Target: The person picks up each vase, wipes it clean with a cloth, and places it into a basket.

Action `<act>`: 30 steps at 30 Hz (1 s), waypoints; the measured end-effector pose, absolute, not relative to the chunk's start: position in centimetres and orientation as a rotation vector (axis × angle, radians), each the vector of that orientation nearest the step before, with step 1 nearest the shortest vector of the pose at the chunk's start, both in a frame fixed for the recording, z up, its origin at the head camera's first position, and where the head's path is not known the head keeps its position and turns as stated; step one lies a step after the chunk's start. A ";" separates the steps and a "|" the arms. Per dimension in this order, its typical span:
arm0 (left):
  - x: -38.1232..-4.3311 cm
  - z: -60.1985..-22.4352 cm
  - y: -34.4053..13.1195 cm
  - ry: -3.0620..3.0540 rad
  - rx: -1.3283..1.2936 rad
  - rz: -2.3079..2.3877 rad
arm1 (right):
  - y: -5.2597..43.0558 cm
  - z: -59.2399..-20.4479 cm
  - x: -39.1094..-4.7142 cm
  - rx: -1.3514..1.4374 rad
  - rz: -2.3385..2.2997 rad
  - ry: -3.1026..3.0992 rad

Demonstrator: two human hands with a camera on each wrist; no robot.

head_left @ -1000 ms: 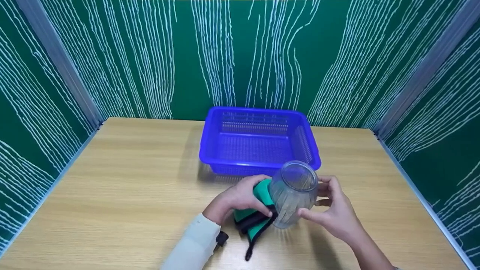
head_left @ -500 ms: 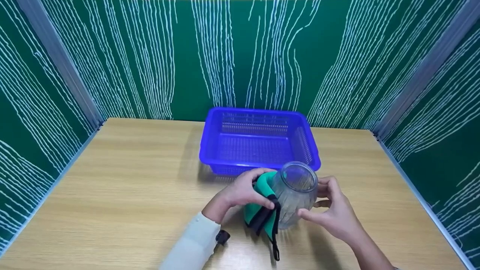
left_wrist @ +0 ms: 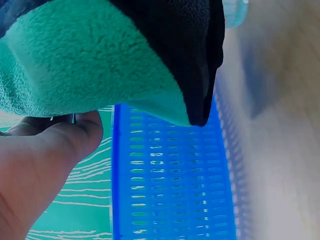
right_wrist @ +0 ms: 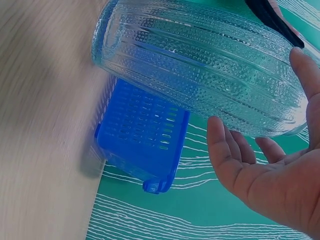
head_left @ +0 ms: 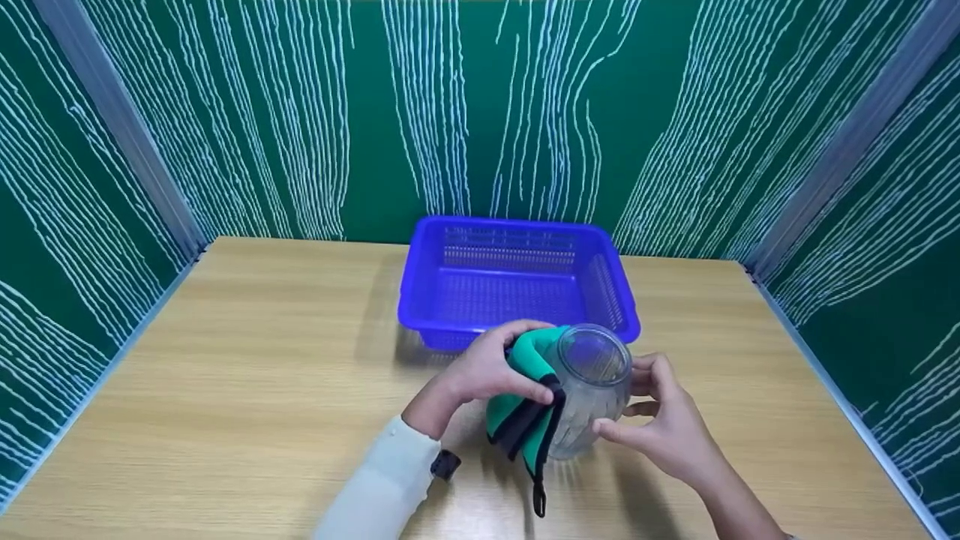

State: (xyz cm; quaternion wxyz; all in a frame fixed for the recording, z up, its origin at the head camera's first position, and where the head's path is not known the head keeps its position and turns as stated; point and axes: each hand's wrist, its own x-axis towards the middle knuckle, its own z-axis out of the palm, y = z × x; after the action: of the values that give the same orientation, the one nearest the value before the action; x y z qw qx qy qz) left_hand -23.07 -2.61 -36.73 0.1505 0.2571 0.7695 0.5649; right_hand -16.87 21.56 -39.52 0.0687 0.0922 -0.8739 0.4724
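In the head view a clear ribbed glass jar [head_left: 589,397] stands roughly upright in front of the basket. My left hand [head_left: 491,367] holds a folded green cloth [head_left: 534,356] with black edging against the jar's left side; a loop hangs from its lower corner. Close up, the left wrist view has the fuzzy green cloth [left_wrist: 95,60] covering most of that hand's fingers. My right hand [head_left: 667,424] grips the jar's right side, thumb in front and fingers behind. The textured wall of the jar [right_wrist: 200,65] fills the right wrist view's upper part. Whether its base touches the table cannot be told.
Just behind the jar sits a blue plastic basket [head_left: 517,330] with slotted walls, on a light wooden table [head_left: 285,375]. Green panels [head_left: 375,135] with white wavy lines enclose the back and sides. A small black object [head_left: 445,465] shows by the left sleeve.
The left hand and the cloth have moved up along the jar's left side, and the cloth's hanging corner has swung right, then slightly back. The right hand and jar have barely moved.
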 end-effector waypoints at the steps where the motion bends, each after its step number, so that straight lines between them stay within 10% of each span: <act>1: -23.2 -36.8 -2.6 2.214 0.734 1.623 | 21.6 -39.5 -16.9 0.272 1.423 -2.637; 30: -23.8 -38.6 -1.0 2.273 0.801 1.634 | 21.4 -39.5 -16.8 0.311 1.425 -2.618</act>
State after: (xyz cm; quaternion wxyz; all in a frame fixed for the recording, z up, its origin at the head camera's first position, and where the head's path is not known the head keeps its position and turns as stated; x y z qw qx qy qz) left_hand -23.85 -1.00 -38.61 0.1148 0.2733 0.7754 0.5575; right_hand -16.85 21.43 -39.47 0.0723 0.1037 -0.8714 0.4741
